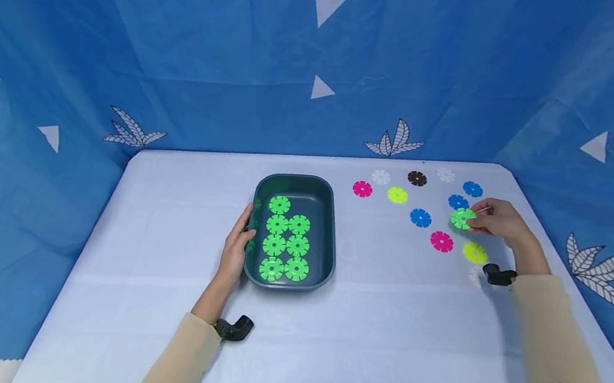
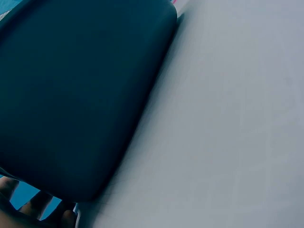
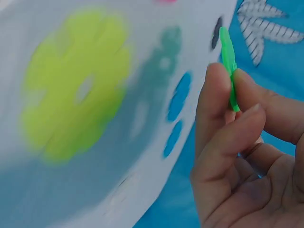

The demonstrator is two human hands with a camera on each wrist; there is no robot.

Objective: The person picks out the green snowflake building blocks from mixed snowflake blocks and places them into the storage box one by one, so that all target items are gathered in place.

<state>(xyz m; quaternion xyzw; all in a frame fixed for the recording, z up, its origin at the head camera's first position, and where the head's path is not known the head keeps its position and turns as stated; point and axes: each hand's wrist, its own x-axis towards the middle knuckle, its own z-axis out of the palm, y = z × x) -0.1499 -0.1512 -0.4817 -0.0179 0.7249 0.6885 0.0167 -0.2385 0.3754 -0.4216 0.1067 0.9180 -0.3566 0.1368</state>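
A dark teal plastic bin (image 1: 317,283) stands on the table with several green interlocking discs (image 1: 274,244) lying flat in it. My left hand (image 1: 233,252) holds the bin's left side, thumb over the rim and fingers along the outer wall. In the left wrist view, the bin's outer wall (image 2: 90,95) fills much of the picture, with fingertips (image 2: 35,206) at its lower edge. At the right, my right hand (image 1: 500,221) pinches another green disc (image 1: 462,218) between thumb and fingers, above the table. The right wrist view has this disc (image 3: 228,50) edge-on.
Around the right hand lie loose discs: blue (image 1: 420,218), pink (image 1: 441,242), yellow (image 1: 474,253), brown (image 1: 417,178) and white (image 1: 446,175). A white cloth (image 1: 380,349) covers the table. Blue patterned fabric (image 1: 215,51) hangs behind and at the sides.
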